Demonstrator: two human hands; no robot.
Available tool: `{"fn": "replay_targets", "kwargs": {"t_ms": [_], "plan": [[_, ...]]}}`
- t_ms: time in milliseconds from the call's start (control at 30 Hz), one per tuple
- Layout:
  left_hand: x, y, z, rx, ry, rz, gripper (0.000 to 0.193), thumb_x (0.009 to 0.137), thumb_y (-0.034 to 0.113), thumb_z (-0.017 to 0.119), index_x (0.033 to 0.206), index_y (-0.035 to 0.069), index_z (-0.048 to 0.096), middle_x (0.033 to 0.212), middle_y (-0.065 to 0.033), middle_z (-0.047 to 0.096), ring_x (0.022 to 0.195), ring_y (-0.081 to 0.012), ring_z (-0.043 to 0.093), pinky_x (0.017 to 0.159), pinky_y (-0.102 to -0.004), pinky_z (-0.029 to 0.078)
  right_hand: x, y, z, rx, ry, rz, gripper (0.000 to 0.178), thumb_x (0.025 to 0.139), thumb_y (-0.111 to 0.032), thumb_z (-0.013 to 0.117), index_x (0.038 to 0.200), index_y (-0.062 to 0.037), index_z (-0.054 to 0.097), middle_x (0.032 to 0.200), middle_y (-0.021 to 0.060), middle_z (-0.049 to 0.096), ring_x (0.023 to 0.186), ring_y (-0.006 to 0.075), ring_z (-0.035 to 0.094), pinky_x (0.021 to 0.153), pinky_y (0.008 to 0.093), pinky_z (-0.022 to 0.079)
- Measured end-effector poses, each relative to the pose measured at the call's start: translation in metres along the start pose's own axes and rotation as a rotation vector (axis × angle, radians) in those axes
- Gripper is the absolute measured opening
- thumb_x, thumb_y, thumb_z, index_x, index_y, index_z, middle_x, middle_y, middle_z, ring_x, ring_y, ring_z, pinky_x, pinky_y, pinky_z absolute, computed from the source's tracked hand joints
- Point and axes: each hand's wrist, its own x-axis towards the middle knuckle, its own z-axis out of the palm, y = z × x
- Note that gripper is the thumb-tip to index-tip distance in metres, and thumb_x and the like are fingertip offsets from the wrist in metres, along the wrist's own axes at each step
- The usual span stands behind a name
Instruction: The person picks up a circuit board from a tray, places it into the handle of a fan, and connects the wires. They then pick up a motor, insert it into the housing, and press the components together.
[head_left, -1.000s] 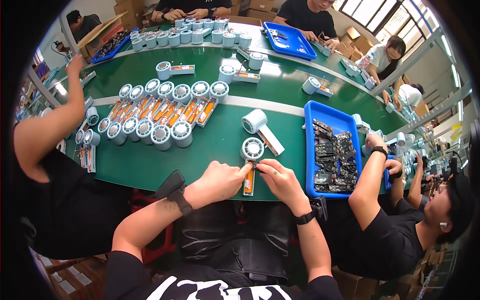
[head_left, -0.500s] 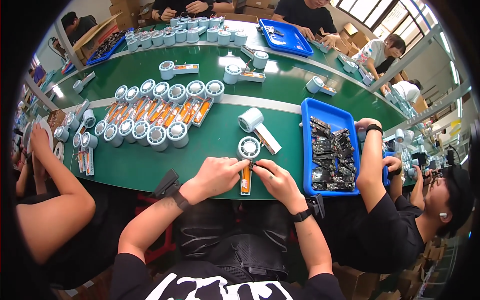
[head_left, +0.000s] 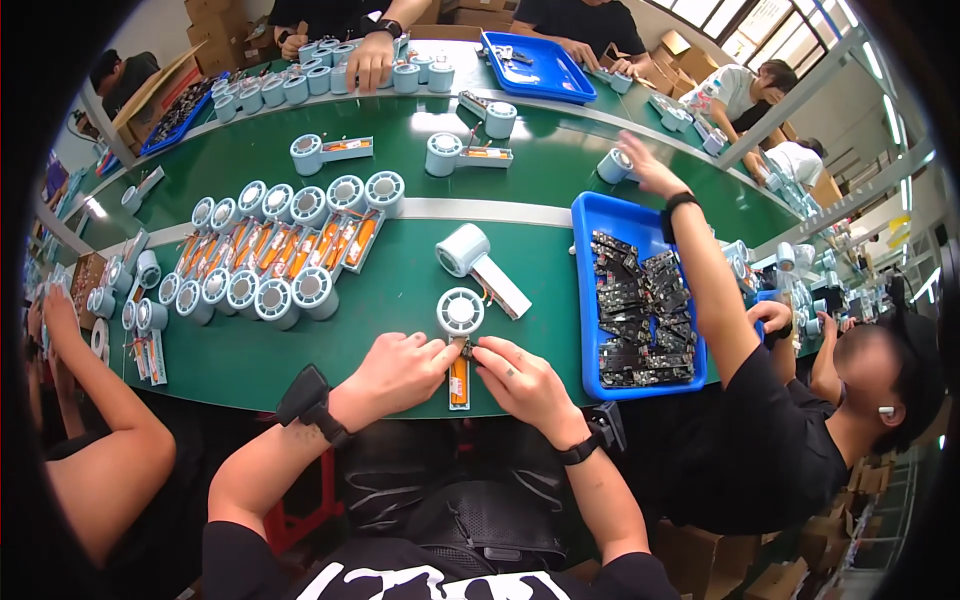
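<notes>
A light blue handheld fan (head_left: 460, 313) lies in front of me, its round grille up and its opened handle toward me. An orange battery (head_left: 459, 384) shows in the handle. My left hand (head_left: 398, 372) is closed at the neck of this fan, fingertips pressed on it. From the other side my right hand (head_left: 524, 380) pinches a small dark circuit board (head_left: 468, 350) at the same neck; fingers partly hide the board. Just beyond lies a second fan (head_left: 463, 249), tilted, its pale handle pointing toward the lower right.
Rows of opened fans (head_left: 275, 301) with orange batteries stand to the left. On the right is a blue tray (head_left: 584, 350) of dark circuit boards (head_left: 640, 310). A co-worker's arm (head_left: 715, 290) stretches past that tray. A metal rail (head_left: 500, 209) crosses the green table (head_left: 400, 300).
My view has shifted, so the table sits further left. My hands stay at the fan's neck. The right co-worker's hand has reached forward to a far fan; a person opposite has reached toward the fans.
</notes>
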Motion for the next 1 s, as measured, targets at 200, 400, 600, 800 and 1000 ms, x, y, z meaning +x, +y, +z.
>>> {"fn": "replay_targets", "kwargs": {"t_ms": [200, 400, 600, 800, 1000], "plan": [[0.001, 0.01, -0.006, -0.07, 0.057, 0.014, 0.032, 0.077, 0.003, 0.065, 0.109, 0.004, 0.063, 0.094, -0.0074, 0.065, 0.077, -0.0247, 0.067, 0.064, -0.0377, 0.054, -0.004, -0.014, 0.003, -0.024, -0.001, 0.123, 0.034, 0.082, -0.003, 0.074, 0.115, -0.0027, 0.065, 0.111, 0.0151, 0.067, 0.092, 0.034, 0.07, 0.077, 0.0395, 0.059], [-0.015, 0.042, 0.024, -0.878, 0.43, -0.474, 0.03, 0.082, -0.012, 0.056, 0.11, -0.005, 0.054, 0.114, -0.0172, 0.066, 0.098, -0.0316, 0.07, 0.08, -0.0387, 0.06, 0.008, -0.036, 0.009, 0.017, 0.048, 0.386, 0.032, 0.083, -0.002, 0.073, 0.114, -0.0022, 0.067, 0.107, 0.0152, 0.068, 0.089, 0.0329, 0.069, 0.075, 0.0391, 0.057], [-0.02, 0.066, 0.038, -1.072, 0.512, -0.581, 0.026, 0.085, -0.012, 0.053, 0.11, -0.008, 0.05, 0.125, -0.025, 0.063, 0.108, -0.0335, 0.069, 0.091, -0.0374, 0.06, 0.013, -0.042, 0.029, -0.11, 0.219, 0.388, 0.029, 0.082, -0.001, 0.073, 0.11, -0.0004, 0.069, 0.107, 0.0151, 0.069, 0.091, 0.0322, 0.066, 0.076, 0.0389, 0.055], [-0.025, 0.064, 0.043, -1.036, 0.493, -0.557, 0.025, 0.083, -0.011, 0.056, 0.108, -0.007, 0.05, 0.123, -0.0256, 0.065, 0.102, -0.0331, 0.071, 0.087, -0.0368, 0.06, 0.01, -0.036, 0.041, -0.123, 0.27, 0.32, 0.029, 0.082, 0.0, 0.073, 0.11, 0.0011, 0.069, 0.11, 0.0153, 0.069, 0.095, 0.0326, 0.064, 0.08, 0.0391, 0.054], [-0.026, 0.067, 0.045, -0.931, 0.472, -0.514, 0.027, 0.083, -0.008, 0.059, 0.108, -0.005, 0.052, 0.12, -0.0248, 0.066, 0.098, -0.0342, 0.071, 0.082, -0.0376, 0.059, 0.009, -0.041, 0.053, -0.225, 0.301, 0.302, 0.03, 0.082, 0.002, 0.072, 0.112, 0.0027, 0.069, 0.112, 0.0151, 0.068, 0.097, 0.0327, 0.063, 0.082, 0.0406, 0.054]]}}
